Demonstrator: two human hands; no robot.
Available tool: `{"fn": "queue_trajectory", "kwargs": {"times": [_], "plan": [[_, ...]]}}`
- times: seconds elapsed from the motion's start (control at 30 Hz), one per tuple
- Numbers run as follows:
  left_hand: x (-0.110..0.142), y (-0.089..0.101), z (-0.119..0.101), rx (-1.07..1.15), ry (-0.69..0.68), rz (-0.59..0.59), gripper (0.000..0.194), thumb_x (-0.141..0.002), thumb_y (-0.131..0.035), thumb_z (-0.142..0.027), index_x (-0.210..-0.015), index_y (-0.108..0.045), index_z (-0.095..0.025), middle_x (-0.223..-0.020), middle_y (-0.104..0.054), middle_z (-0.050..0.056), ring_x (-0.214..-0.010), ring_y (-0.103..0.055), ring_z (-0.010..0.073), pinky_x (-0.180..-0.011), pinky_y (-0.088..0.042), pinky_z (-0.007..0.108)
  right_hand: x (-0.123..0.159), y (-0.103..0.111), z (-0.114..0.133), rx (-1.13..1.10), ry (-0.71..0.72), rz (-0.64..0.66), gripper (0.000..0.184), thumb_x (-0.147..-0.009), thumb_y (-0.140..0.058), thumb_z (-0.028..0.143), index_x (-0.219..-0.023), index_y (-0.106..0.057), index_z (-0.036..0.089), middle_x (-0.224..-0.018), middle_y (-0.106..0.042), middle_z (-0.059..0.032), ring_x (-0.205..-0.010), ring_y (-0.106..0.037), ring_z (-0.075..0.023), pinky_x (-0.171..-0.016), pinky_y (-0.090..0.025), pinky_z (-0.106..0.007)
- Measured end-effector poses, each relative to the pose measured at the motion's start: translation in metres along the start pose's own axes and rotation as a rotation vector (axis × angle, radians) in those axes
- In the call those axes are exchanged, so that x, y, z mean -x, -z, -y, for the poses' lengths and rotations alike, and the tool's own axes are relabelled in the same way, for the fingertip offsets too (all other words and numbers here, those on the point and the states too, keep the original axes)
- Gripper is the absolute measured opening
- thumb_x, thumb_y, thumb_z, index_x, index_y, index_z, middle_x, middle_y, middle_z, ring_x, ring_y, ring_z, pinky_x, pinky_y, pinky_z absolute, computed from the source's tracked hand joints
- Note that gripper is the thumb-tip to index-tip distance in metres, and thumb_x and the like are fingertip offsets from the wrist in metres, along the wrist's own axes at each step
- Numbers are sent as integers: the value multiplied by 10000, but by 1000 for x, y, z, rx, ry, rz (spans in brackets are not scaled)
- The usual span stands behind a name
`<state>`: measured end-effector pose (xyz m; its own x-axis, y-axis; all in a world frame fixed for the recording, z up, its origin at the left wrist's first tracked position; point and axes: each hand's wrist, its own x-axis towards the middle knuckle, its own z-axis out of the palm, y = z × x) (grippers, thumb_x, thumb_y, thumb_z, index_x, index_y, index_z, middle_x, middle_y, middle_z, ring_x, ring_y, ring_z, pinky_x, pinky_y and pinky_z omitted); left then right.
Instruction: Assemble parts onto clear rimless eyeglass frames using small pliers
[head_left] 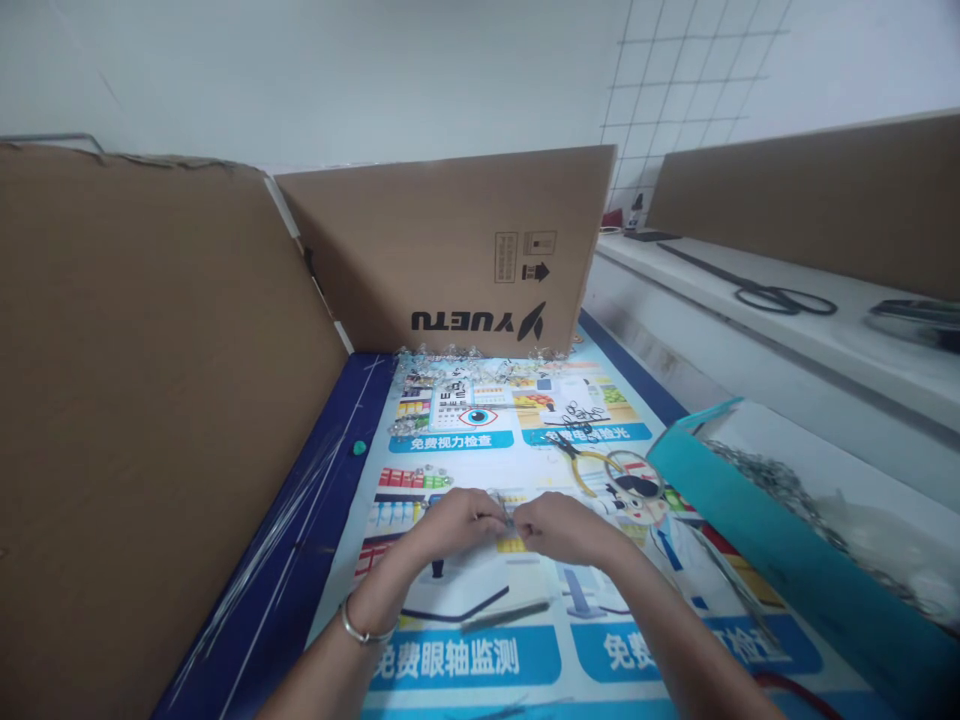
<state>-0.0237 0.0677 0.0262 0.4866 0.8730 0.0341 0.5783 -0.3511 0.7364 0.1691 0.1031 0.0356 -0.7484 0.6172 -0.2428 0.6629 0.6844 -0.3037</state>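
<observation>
My left hand [457, 520] and my right hand [562, 527] meet over a printed poster mat [480, 650] on the table. Both hands are closed in a pinch on a small, thin metal piece [506, 512] held between their fingertips. What the piece is exactly I cannot make out. A silver bracelet [361, 628] circles my left wrist. Pliers [574, 450] with dark and yellow handles lie on the mat just beyond my right hand. A pile of small shiny metal parts [465, 358] lies along the far edge of the mat.
Cardboard sheets stand as walls on the left [150, 420] and at the back [450, 250]. A teal tray [780, 560] with metal chain in it sits at the right. A small green bead [359, 447] rests on the blue border. Scissors [780, 297] lie on the white shelf beyond.
</observation>
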Motion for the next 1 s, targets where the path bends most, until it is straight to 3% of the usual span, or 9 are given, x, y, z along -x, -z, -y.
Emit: {"fn": "queue_trajectory", "kwargs": {"times": [0.13, 0.27, 0.5, 0.73, 0.87, 1.0], "plan": [[1, -11, -2, -273, -66, 18, 295, -733, -463, -85, -840, -689, -240, -831, -677, 22, -807, -589, 173, -711, -407, 234, 1, 3, 1, -40, 2, -27, 127, -676, -469, 152, -664, -586, 198, -658, -610, 1, -625, -509, -129, -516, -220, -218], [0, -20, -4, -541, -5, 7, 250, -733, -451, -56, -768, -671, -170, -757, -631, 83, -762, -564, 207, -683, -404, 278, -4, -1, 0, -6, -53, -70, 154, -681, -455, 142, -663, -597, 198, -653, -607, -10, -628, -510, -135, -523, -215, -228], [-1, -16, -15, -706, 56, -25, 193, -772, -434, -63, -776, -605, -151, -778, -589, 74, -779, -527, 196, -692, -403, 281, -13, -9, 0, 14, -127, -162, 164, -700, -450, 124, -702, -602, 183, -770, -614, -38, -707, -531, -140, -570, -246, -233], [-1, -15, -8, -566, 188, -170, 195, -776, -440, -109, -784, -625, -170, -781, -577, 67, -765, -528, 187, -670, -393, 263, -17, -11, 2, -122, -167, -256, 164, -720, -435, 132, -726, -590, 187, -754, -605, -15, -711, -527, -123, -608, -292, -218], [-3, -12, -3, -324, 282, -279, 234, -779, -427, -142, -799, -655, -192, -795, -605, 57, -781, -550, 171, -727, -394, 254, -23, -18, 0, -382, -162, -337, 133, -708, -454, 173, -710, -587, 186, -691, -607, 5, -660, -529, -110, -605, -336, -204], [-7, -14, 8, -152, 263, -408, 217, -750, -452, -169, -753, -666, -201, -762, -630, 35, -764, -558, 166, -721, -397, 257, -31, -32, -4, -704, -201, -378, 106, -687, -471, 232, -693, -567, 188, -597, -567, 27, -565, -516, -103, -542, -375, -203]]}}
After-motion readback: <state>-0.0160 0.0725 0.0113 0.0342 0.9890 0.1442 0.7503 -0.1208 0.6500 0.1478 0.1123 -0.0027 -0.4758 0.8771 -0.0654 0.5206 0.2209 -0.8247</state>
